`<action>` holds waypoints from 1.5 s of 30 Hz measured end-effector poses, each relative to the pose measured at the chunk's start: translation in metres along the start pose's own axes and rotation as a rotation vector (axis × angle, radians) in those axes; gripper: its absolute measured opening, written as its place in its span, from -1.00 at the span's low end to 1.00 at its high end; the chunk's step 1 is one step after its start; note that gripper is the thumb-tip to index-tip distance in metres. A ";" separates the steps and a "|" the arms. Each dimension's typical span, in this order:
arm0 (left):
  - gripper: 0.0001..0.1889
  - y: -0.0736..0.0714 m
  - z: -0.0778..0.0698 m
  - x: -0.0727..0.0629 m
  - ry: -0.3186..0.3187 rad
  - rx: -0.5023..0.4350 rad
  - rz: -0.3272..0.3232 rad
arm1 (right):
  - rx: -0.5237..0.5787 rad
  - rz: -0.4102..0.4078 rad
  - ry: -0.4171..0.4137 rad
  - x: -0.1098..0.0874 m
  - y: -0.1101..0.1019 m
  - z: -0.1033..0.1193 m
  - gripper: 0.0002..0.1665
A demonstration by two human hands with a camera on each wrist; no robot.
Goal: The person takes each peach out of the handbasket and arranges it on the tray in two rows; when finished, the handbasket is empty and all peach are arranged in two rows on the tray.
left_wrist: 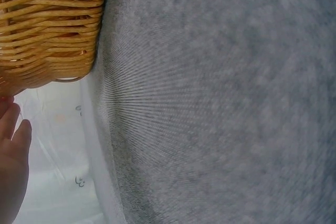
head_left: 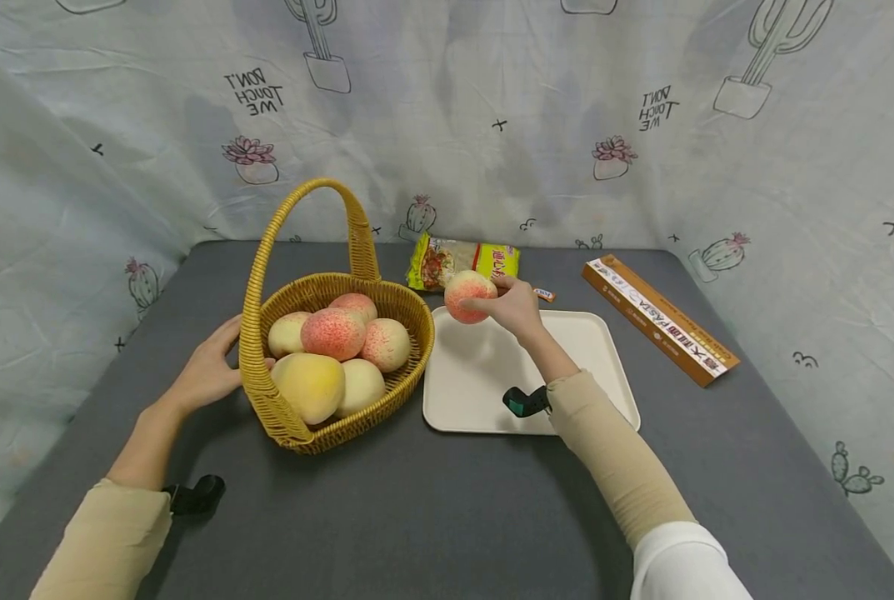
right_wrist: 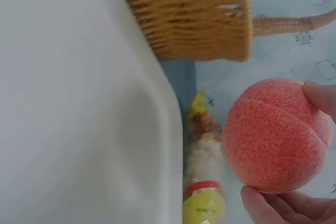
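Observation:
A pink-and-cream peach (head_left: 469, 297) is pinched in my right hand (head_left: 514, 307), above the far left part of a white tray (head_left: 457, 396). In the right wrist view, thumb and fingers hold the peach (right_wrist: 275, 135) from opposite sides, clear of the tray. My left hand (head_left: 210, 371) grips the left side of a yellow wicker basket (head_left: 417, 354) beside its handle, one digit showing inside the rim. Several peaches (head_left: 334, 333) and a larger yellow fruit (head_left: 309, 387) lie in the basket. The left wrist view catches fingers (left_wrist: 14, 142) by the basket's side.
Behind the tray lies a yellow food packet (head_left: 454, 258), with a small orange-and-white wrapper (head_left: 544, 295) near it. A long brown pasta box (head_left: 660, 321) lies at the right. The basket's tall handle (head_left: 267, 250) arches up. A patterned curtain (head_left: 447, 125) hangs behind the grey table (head_left: 417, 517).

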State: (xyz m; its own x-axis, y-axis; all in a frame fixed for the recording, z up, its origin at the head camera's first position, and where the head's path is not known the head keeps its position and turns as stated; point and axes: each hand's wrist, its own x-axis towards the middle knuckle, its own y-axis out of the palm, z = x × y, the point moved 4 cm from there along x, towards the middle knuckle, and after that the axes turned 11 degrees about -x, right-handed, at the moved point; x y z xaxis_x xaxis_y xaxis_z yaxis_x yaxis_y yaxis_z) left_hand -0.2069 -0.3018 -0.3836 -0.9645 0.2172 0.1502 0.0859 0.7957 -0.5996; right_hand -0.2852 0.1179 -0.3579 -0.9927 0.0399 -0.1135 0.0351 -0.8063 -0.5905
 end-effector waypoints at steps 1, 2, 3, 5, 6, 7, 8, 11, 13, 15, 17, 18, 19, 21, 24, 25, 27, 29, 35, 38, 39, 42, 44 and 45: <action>-0.13 0.000 0.000 0.000 -0.004 0.000 -0.001 | -0.005 -0.004 0.009 0.002 0.000 -0.001 -0.10; -0.13 0.000 -0.001 0.000 -0.008 0.001 -0.001 | -0.011 -0.007 0.016 0.004 0.001 -0.003 -0.10; -0.12 0.000 -0.001 0.000 -0.012 -0.001 -0.001 | -0.022 -0.010 0.023 0.005 0.002 -0.004 -0.11; -0.13 -0.001 -0.002 0.000 -0.009 -0.007 -0.003 | -0.060 -0.021 0.032 0.009 0.004 -0.006 -0.13; -0.13 -0.001 -0.002 0.000 -0.005 -0.017 -0.002 | -0.075 -0.022 0.033 0.010 0.005 -0.008 -0.15; -0.13 -0.001 -0.002 0.001 0.001 -0.026 -0.001 | -0.095 -0.024 0.031 0.011 0.007 -0.008 -0.16; -0.13 -0.001 -0.002 0.001 0.006 -0.028 0.000 | -0.112 -0.026 0.028 0.012 0.008 -0.009 -0.17; -0.13 -0.001 -0.002 0.001 0.014 -0.045 0.001 | -0.156 -0.023 0.002 0.014 0.011 -0.009 -0.17; -0.13 -0.001 -0.002 0.001 0.011 -0.046 0.001 | -0.179 -0.028 -0.013 0.015 0.014 -0.008 -0.15; -0.13 0.000 -0.002 0.000 0.005 -0.042 0.001 | -0.201 -0.037 -0.032 0.016 0.016 -0.008 -0.16; -0.12 0.000 -0.001 0.000 0.001 -0.034 0.001 | -0.221 -0.049 -0.053 0.017 0.019 -0.008 -0.17; -0.12 0.000 -0.001 0.000 0.000 -0.033 0.001 | -0.231 -0.054 -0.066 0.018 0.020 -0.008 -0.19; -0.12 0.000 -0.001 0.000 -0.003 -0.027 0.000 | -0.238 -0.060 -0.078 0.018 0.021 -0.008 -0.20; -0.12 0.001 -0.001 0.001 -0.006 -0.016 0.000 | -0.260 -0.070 -0.102 0.019 0.024 -0.008 -0.22; -0.13 0.001 -0.002 0.001 -0.007 -0.001 -0.001 | -0.279 -0.079 -0.121 0.019 0.027 -0.008 -0.24; -0.14 0.001 -0.002 0.001 -0.009 0.003 -0.001 | -0.284 -0.081 -0.124 0.019 0.028 -0.009 -0.23; -0.14 0.001 -0.002 0.001 -0.016 0.001 0.000 | -0.292 -0.085 -0.131 0.019 0.031 -0.009 -0.22; -0.14 0.000 -0.003 0.001 -0.023 -0.002 -0.001 | -0.297 -0.084 -0.140 0.019 0.034 -0.008 -0.21; -0.15 0.000 -0.003 -0.001 -0.030 -0.007 0.000 | -0.322 -0.069 -0.159 0.020 0.043 -0.005 -0.12; -0.15 0.000 -0.004 -0.001 -0.029 -0.009 0.000 | -0.351 -0.063 -0.172 0.020 0.045 -0.001 -0.09; -0.15 0.000 -0.004 -0.001 -0.030 -0.010 0.001 | -0.361 -0.060 -0.176 0.019 0.045 0.000 -0.09; -0.15 -0.001 -0.005 -0.001 -0.032 -0.019 0.002 | -0.380 -0.052 -0.182 0.019 0.046 0.003 -0.09; -0.14 -0.001 -0.005 -0.001 -0.034 -0.019 0.005 | -0.384 -0.049 -0.186 0.020 0.047 0.004 -0.10; -0.14 -0.001 -0.004 -0.001 -0.035 -0.013 0.005 | -0.387 -0.046 -0.189 0.020 0.048 0.005 -0.11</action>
State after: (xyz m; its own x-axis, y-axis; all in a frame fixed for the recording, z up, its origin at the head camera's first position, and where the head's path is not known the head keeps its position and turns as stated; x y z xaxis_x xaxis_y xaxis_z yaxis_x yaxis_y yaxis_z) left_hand -0.2048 -0.3001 -0.3798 -0.9723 0.2010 0.1195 0.0934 0.8023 -0.5895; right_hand -0.3045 0.0772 -0.3845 -0.9967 -0.0671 0.0465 -0.0045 -0.5236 -0.8520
